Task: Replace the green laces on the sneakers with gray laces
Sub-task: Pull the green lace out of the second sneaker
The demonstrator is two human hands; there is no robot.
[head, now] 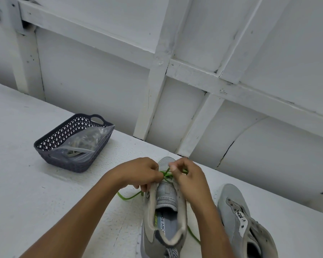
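I seem to be in a plain workroom: a rough white table (26, 183) near me, and a white-painted boarded wall (93, 71) with battens (151, 101) at the far side.

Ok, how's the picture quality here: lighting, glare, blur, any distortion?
Head view: soft, even light with faint shadows beside the dark perforated plastic basket; mild sheen on the clear plastic bag; the frame is tilted, so the white wall beams run diagonally; the left hand and right hand, pinching the green lace on the grey sneaker, look slightly soft.
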